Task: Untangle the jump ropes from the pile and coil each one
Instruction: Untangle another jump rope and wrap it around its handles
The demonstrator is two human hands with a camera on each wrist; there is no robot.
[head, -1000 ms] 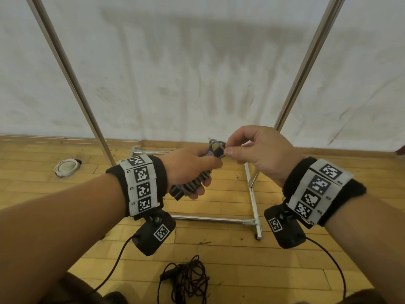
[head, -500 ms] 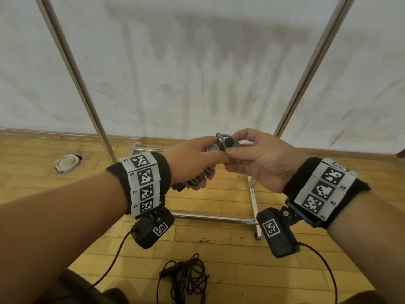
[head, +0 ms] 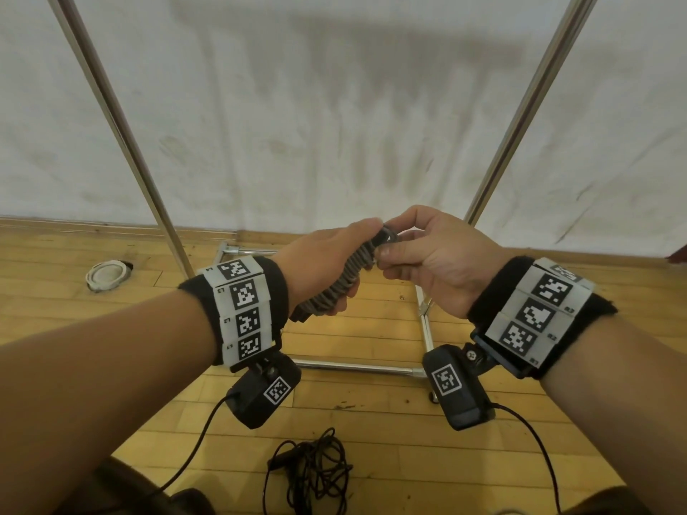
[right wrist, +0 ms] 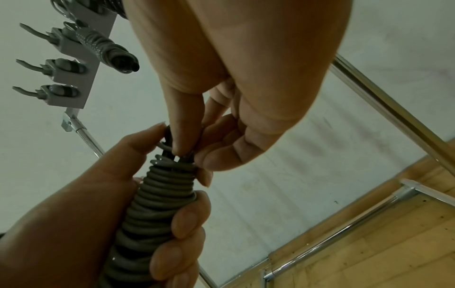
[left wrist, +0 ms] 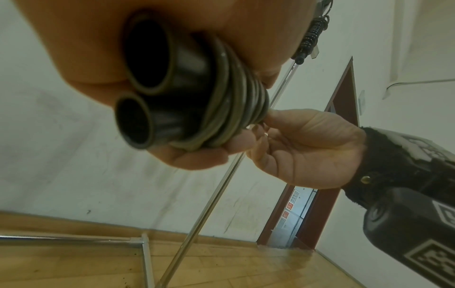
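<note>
Here the left hand (head: 319,262) grips the wound rope (head: 342,280) steady while the right hand (head: 431,254) pinches its top end, likely tucking it.

Gym rm: wood floor (head: 371,421) (hooked rack (right wrist: 71,64)).

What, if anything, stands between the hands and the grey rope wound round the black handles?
Nothing visible: the left hand grips the grey rope wound round the black handles, and the right hand pinches its top end.
</note>
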